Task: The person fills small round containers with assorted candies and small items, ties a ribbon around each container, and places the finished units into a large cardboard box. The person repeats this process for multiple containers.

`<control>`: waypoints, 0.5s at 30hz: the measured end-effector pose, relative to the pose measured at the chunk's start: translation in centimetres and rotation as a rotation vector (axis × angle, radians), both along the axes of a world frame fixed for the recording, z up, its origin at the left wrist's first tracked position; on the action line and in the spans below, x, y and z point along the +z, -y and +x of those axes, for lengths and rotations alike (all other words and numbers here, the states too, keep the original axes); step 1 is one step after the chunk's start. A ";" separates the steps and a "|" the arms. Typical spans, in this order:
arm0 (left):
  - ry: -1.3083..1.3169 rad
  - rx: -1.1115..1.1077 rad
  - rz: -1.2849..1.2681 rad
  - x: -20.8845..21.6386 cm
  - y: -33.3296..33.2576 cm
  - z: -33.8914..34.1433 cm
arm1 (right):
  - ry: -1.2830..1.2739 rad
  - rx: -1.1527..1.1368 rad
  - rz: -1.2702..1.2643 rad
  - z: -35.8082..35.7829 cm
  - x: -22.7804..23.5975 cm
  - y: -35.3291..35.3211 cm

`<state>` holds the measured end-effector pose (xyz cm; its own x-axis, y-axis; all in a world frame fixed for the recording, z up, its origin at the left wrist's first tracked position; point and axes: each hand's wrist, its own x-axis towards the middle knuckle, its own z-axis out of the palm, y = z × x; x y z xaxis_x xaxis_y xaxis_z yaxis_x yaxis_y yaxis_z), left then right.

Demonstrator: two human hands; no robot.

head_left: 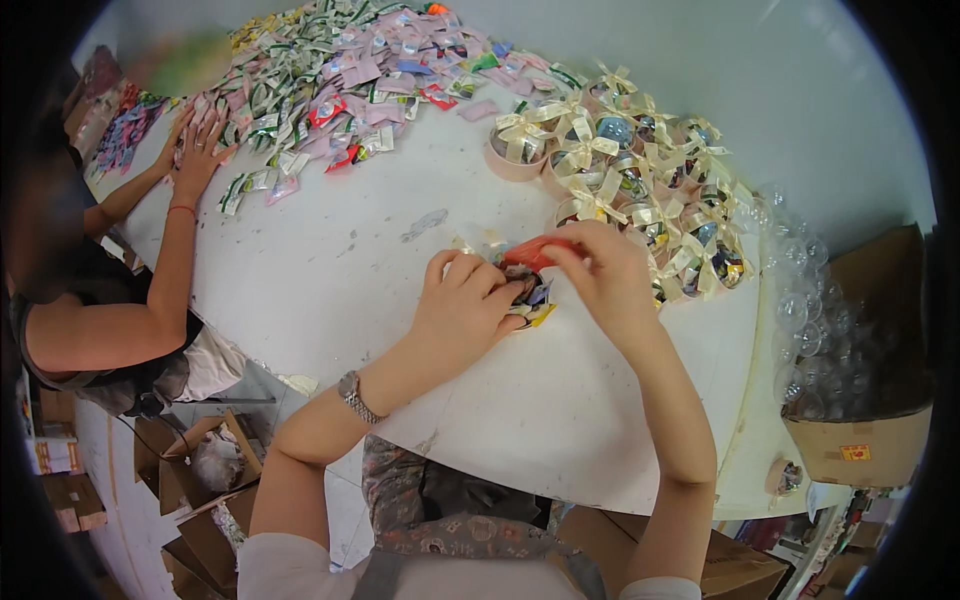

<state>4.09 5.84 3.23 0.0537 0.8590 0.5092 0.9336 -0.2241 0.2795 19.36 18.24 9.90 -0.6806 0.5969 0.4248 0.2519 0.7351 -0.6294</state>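
On the white table in front of me, a small round box (pixel 538 308) is filled with wrapped packets in dark, violet and yellow colours. My left hand (pixel 466 298) has its fingers curled over the near left of this box, hiding much of its wall. My right hand (pixel 608 278) pinches a red packet (pixel 538 251) between thumb and fingers, just above the box's far side. A bit of pale ribbon (pixel 462 244) shows behind my left hand.
Several round pink boxes with cream bows (pixel 640 190) crowd the right rear. Small wrapped packets (pixel 330 80) form a heap at the far left, where another person's hands (pixel 195 145) rest. Clear plastic domes (pixel 805 310) spill from a cardboard box (pixel 865 445) at right.
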 end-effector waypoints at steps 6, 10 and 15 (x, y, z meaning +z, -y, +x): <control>0.060 0.035 0.032 -0.5 0.8 0.9 | 0.127 0.201 0.187 -0.5 -1.1 -0.2; 0.100 0.025 0.073 -0.5 1.0 0.4 | 0.162 0.300 0.199 -1.3 -1.3 0.0; 0.451 0.022 0.016 0.2 1.0 -0.7 | 0.244 0.329 0.080 -2.0 -3.0 -0.6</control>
